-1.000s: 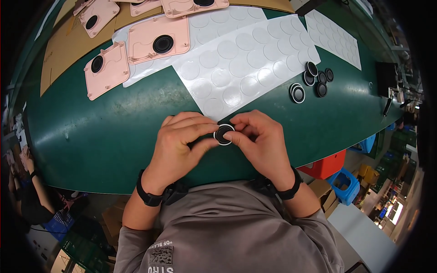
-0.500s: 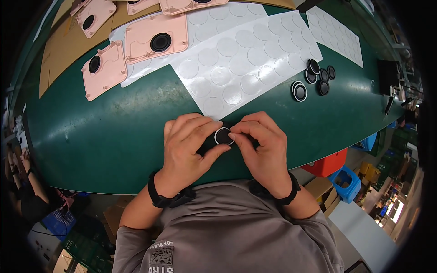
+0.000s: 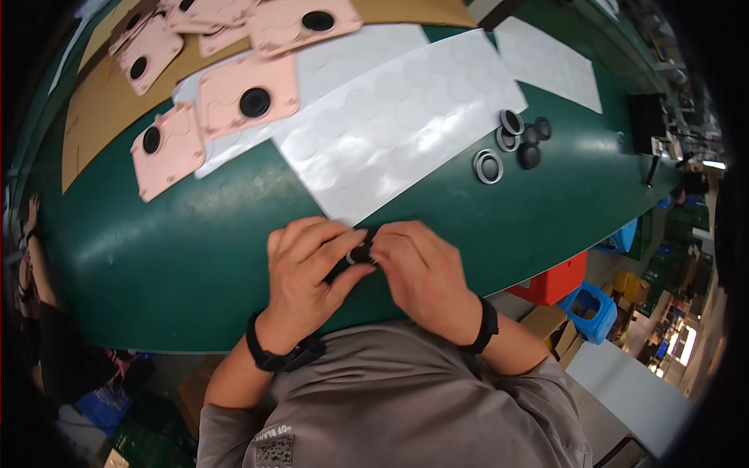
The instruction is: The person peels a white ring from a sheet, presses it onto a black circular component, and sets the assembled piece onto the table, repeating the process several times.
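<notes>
A small round black disc with a pale ring [image 3: 359, 255] is pinched upright between the thumb and fingers of my left hand [image 3: 300, 269], just above the table close to my body. My right hand [image 3: 425, 277] is closed, its bunched fingertips meeting the disc's right edge; what they pinch there is hidden and slightly blurred. Beyond my hands lies a glossy white sheet of round stickers [image 3: 398, 117]. To its right sit several loose black discs [image 3: 530, 156], some ringed in white, such as the nearest ringed disc [image 3: 488, 167].
Pink plastic plates with black round pads [image 3: 214, 86] lie at the far left, some on brown cardboard [image 3: 90, 132]. Another white sheet [image 3: 546, 58] is at the far right of the green table [image 3: 195, 273]. Stools stand beyond the right edge, one blue [image 3: 591, 312]. Another person's arm [image 3: 40, 269] shows at far left.
The disc has turned from lying face-up to edge-on between my fingers. My right fingers have bunched closer together. The whole view has shifted, so the table items appear farther left.
</notes>
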A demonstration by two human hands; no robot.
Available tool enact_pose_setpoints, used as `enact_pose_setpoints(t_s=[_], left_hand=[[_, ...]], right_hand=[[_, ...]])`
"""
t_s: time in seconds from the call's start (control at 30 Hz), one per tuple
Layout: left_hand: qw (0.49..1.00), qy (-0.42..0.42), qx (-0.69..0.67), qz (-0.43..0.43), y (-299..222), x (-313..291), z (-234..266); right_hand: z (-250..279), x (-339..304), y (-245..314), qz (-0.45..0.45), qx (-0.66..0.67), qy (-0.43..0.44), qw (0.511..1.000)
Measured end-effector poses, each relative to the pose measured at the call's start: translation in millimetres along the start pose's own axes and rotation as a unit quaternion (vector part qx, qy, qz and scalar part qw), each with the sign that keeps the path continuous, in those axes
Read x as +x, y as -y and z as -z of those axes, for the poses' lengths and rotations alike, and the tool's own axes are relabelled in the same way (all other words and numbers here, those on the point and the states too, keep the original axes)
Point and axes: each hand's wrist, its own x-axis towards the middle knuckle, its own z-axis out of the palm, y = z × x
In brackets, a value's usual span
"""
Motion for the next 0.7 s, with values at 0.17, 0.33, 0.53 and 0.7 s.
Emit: enact_pose_setpoints(t_s=[0.17,0.33,0.53,0.7], left_hand=[[1.0,-0.001,0.01,-0.004,0,0,-1],[1.0,-0.009,0.019,-0.002,-2,2,1],[1.0,-0.004,0.01,0.004,-3,3,0],[1.0,-0.002,0.012,0.007,1,0,0]], right_hand=[[32,4,-12,-0.302,0.294,0.017,0.907],[78,13,-69,-0.345,0.144,-0.129,0.919],[81,16,-96,-0.26,-0.109,-0.157,0.946],[76,52,-68,-0.203,-0.111,-0.165,0.959]])
